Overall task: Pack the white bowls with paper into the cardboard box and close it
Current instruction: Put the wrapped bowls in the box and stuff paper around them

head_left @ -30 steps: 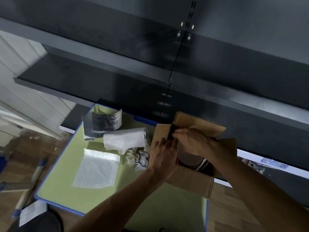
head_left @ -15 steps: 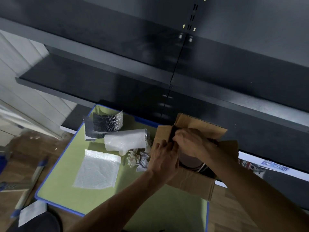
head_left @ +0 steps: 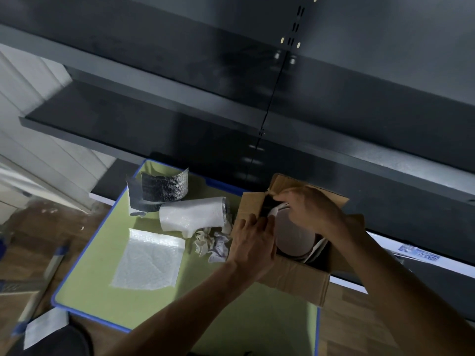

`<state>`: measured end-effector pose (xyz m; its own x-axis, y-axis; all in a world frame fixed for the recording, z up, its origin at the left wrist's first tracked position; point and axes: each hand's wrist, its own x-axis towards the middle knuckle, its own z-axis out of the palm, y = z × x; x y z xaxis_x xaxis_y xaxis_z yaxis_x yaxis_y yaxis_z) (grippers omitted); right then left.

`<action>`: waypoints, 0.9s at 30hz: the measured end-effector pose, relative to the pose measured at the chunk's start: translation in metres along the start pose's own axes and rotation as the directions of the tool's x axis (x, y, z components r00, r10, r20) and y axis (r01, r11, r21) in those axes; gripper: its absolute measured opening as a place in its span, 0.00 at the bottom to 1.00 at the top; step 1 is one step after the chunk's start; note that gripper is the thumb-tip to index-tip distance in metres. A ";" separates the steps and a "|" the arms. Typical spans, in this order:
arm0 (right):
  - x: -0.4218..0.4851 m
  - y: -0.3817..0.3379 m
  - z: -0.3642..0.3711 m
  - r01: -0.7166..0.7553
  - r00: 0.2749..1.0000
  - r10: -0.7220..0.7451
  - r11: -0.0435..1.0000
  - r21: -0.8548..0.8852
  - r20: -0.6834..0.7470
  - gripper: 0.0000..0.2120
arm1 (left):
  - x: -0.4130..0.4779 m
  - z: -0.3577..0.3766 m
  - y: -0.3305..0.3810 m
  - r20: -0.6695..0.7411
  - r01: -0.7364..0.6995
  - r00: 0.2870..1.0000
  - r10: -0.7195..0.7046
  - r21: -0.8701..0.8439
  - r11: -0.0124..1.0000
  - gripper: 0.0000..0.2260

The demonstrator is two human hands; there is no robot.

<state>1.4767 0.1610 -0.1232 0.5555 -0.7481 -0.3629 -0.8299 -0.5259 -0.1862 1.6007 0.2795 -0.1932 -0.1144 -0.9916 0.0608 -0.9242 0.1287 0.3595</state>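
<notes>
At the mat's (head_left: 108, 278) right edge we grip the tilted bowls (head_left: 295, 237) inside the open box (head_left: 295, 276), left hand (head_left: 253, 245) and right hand (head_left: 311, 211) curled on their far rim, raised flaps (head_left: 282, 182) crowding us, crumpled paper (head_left: 210, 244) just beside the box, bubble-wrap roll (head_left: 192, 214) and sheet (head_left: 149, 260) leftward.

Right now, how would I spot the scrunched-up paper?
Look at the green mat. The scrunched-up paper lies beside the cardboard box, just left of the left hand. It is the only crumpled ball; the flat sheet and white roll nearby are smooth.
</notes>
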 end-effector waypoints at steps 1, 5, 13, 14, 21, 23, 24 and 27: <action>0.000 -0.004 -0.001 0.010 1.000 -0.010 1.000 0.008 0.027 0.26 | 0.000 0.000 0.000 0.001 0.000 1.000 0.000 0.003 1.000 0.24; 0.005 -0.022 0.006 0.133 0.977 -0.123 0.990 -0.045 0.172 0.16 | 0.000 0.000 0.000 0.010 0.003 1.000 -0.003 0.006 1.000 0.23; 0.016 -0.029 0.016 0.075 0.973 -0.045 0.989 -0.126 0.226 0.11 | 0.001 -0.001 -0.002 0.008 0.018 1.000 -0.018 -0.002 1.000 0.17; 0.017 -0.030 0.017 0.067 0.970 -0.033 0.989 -0.131 0.242 0.11 | 0.002 -0.001 -0.002 0.009 0.016 1.000 -0.016 0.006 1.000 0.17; 0.010 -0.017 -0.006 -0.006 0.982 0.001 1.000 0.025 0.189 0.17 | -0.002 -0.005 -0.005 0.038 -0.032 0.999 0.032 0.000 1.000 0.23; 0.004 -0.007 -0.012 -0.024 0.995 0.021 0.999 0.029 0.101 0.22 | -0.002 -0.006 -0.005 0.043 -0.031 0.999 0.031 -0.001 1.000 0.23; 0.001 -0.003 -0.013 -0.030 0.997 0.027 0.999 0.031 0.073 0.23 | -0.002 -0.007 -0.005 0.045 -0.033 0.998 0.034 -0.004 0.999 0.23; -0.006 0.002 -0.008 -0.029 0.999 0.027 0.999 0.034 0.046 0.24 | -0.001 -0.009 -0.004 0.029 -0.046 0.998 0.047 -0.015 0.999 0.21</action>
<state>1.4718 0.1608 -0.1136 0.5297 -0.7428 -0.4094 -0.8469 -0.4901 -0.2066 1.6072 0.2798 -0.1865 -0.1679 -0.9845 0.0503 -0.9126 0.1745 0.3698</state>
